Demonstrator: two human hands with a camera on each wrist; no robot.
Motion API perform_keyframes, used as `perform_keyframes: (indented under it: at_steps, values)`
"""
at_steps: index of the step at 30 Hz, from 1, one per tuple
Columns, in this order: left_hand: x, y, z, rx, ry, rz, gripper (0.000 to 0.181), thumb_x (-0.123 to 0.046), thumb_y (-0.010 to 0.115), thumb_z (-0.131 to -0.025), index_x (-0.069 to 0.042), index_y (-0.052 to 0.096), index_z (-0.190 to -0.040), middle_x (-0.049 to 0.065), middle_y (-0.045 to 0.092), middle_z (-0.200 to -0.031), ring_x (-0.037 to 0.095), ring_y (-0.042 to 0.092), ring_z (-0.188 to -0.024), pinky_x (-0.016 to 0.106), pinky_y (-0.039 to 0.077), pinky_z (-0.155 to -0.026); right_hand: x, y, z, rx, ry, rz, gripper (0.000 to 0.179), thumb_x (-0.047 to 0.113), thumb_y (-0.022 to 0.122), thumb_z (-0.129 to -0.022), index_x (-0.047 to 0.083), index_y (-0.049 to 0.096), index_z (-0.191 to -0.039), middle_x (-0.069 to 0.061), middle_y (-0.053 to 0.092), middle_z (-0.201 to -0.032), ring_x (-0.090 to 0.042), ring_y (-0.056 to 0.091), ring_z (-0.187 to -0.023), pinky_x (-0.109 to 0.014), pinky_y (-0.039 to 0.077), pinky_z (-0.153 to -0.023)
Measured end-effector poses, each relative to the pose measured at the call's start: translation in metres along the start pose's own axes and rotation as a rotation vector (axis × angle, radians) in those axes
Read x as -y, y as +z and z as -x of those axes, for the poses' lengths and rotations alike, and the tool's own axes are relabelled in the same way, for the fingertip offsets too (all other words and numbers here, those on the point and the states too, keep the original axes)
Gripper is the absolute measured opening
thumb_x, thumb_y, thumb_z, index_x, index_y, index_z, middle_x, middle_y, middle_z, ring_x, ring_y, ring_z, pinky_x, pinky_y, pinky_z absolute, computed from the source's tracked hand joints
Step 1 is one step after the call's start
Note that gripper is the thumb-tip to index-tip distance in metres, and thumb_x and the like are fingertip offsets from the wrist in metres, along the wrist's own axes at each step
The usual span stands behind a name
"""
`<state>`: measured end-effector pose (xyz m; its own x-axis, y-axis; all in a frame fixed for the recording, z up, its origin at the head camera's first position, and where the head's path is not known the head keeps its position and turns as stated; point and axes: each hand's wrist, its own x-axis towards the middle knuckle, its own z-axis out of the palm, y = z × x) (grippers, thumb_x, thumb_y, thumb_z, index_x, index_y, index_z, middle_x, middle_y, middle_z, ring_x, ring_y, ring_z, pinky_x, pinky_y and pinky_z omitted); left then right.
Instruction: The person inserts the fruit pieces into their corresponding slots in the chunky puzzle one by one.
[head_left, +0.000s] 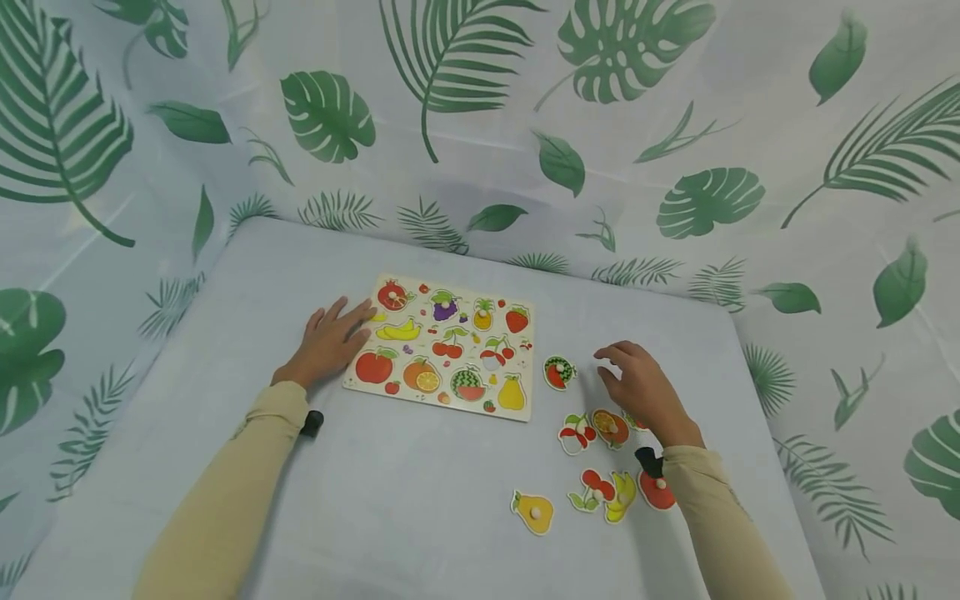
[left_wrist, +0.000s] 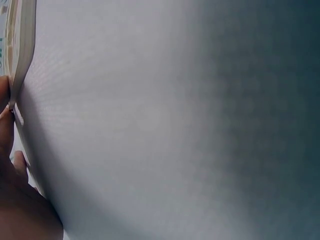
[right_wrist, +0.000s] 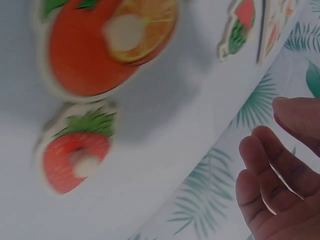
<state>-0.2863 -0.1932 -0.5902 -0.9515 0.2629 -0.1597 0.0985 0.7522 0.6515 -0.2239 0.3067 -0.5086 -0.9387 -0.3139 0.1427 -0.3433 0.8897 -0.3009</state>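
Note:
A wooden fruit puzzle board lies on the table, with knobbed pomegranate, grape and pineapple pieces in its upper part. My left hand rests at the board's left edge, fingers extended onto it; in the left wrist view its fingers touch the board's side. To the right, my right hand hovers above the table with loosely bent fingers and nothing between them. Left of it lies a watermelon piece. Below it are an orange piece and a strawberry piece, mostly hidden by the hand in the head view.
Nearer the front lie two cherry pieces, a banana piece, a pear piece and a red fruit piece partly behind the right wrist. Leaf-patterned cloth rises along the table's back and sides.

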Motion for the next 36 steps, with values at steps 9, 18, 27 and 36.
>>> perform_keyframes:
  at_steps: [9, 18, 27, 36]
  values:
    - [-0.001, 0.001, 0.001, 0.008, -0.006, 0.0, 0.058, -0.03, 0.048, -0.114, -0.012, 0.036, -0.168, 0.012, 0.024, -0.177, 0.036, -0.001, -0.164, 0.057, -0.007, -0.129, -0.027, -0.005, 0.038, 0.046, 0.086, 0.006, 0.023, -0.006, 0.077, -0.092, -0.004, 0.077, -0.115, -0.023, 0.071, -0.115, -0.043, 0.064, -0.107, -0.061, 0.057, -0.092]
    - [0.002, 0.002, 0.0, 0.016, -0.004, 0.003, 0.058, -0.029, 0.048, -0.114, -0.01, 0.036, -0.168, 0.011, 0.022, -0.177, 0.037, -0.002, -0.164, 0.057, -0.009, -0.129, -0.039, -0.003, 0.059, 0.08, 0.12, 0.008, 0.022, -0.008, 0.078, -0.091, -0.004, 0.078, -0.112, -0.023, 0.072, -0.111, -0.043, 0.064, -0.104, -0.061, 0.059, -0.092]
    - [0.003, 0.003, -0.004, 0.017, -0.018, -0.009, 0.058, -0.029, 0.048, -0.114, -0.012, 0.035, -0.169, 0.011, 0.021, -0.178, 0.036, -0.003, -0.164, 0.056, -0.01, -0.129, -0.05, 0.0, 0.075, 0.081, 0.121, 0.018, 0.022, -0.008, 0.08, -0.09, -0.006, 0.078, -0.111, -0.022, 0.073, -0.107, -0.043, 0.066, -0.102, -0.06, 0.06, -0.09]
    - [0.002, 0.003, -0.004, 0.019, -0.008, -0.007, 0.058, -0.029, 0.047, -0.114, -0.01, 0.036, -0.168, 0.011, 0.021, -0.177, 0.036, -0.002, -0.164, 0.057, -0.01, -0.129, -0.054, 0.005, 0.083, 0.08, 0.146, 0.028, 0.022, -0.006, 0.081, -0.09, -0.006, 0.077, -0.112, -0.021, 0.073, -0.106, -0.041, 0.066, -0.101, -0.059, 0.06, -0.09]
